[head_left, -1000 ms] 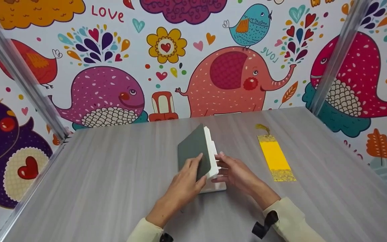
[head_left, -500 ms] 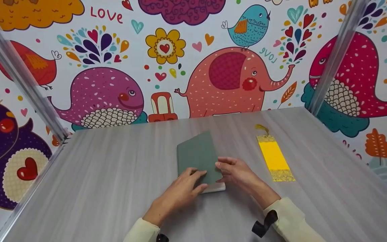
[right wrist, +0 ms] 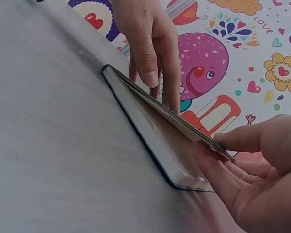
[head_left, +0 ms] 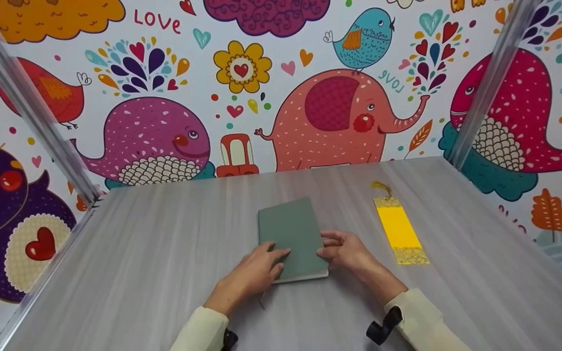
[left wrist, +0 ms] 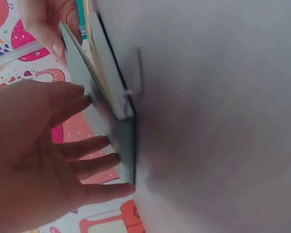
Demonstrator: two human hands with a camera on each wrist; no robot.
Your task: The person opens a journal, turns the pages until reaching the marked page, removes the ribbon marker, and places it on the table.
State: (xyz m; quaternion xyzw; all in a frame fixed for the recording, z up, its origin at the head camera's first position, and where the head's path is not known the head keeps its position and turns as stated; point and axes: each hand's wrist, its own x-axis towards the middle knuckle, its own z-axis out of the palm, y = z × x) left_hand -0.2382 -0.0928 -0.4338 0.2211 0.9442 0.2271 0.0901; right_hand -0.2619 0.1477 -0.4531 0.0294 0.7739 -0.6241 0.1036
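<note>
A notebook (head_left: 293,231) with a plain grey-green cover lies on the grey table in the head view. My left hand (head_left: 247,275) rests its fairly straight fingertips on the cover near the spine, as the left wrist view also shows. At the opposite edge, my right hand (head_left: 348,252) holds the front cover between thumb and fingers. In the right wrist view that cover (right wrist: 172,119) slants up from the spine, leaving a wedge-shaped gap above the pale pages (right wrist: 150,133). A thin ribbon (left wrist: 139,73) sticks out at the notebook's near end.
To the right of the notebook lies a yellow bookmark (head_left: 399,228) with glittery ends and a gold tassel (head_left: 381,185). Walls with printed cartoon animals stand behind and beside the table (head_left: 173,253), with metal posts (head_left: 486,87) at the corners.
The cover has swung down rightward from nearly upright to low over the pages. My left hand has shifted slightly left and down with it; my right hand stays at the free edge.
</note>
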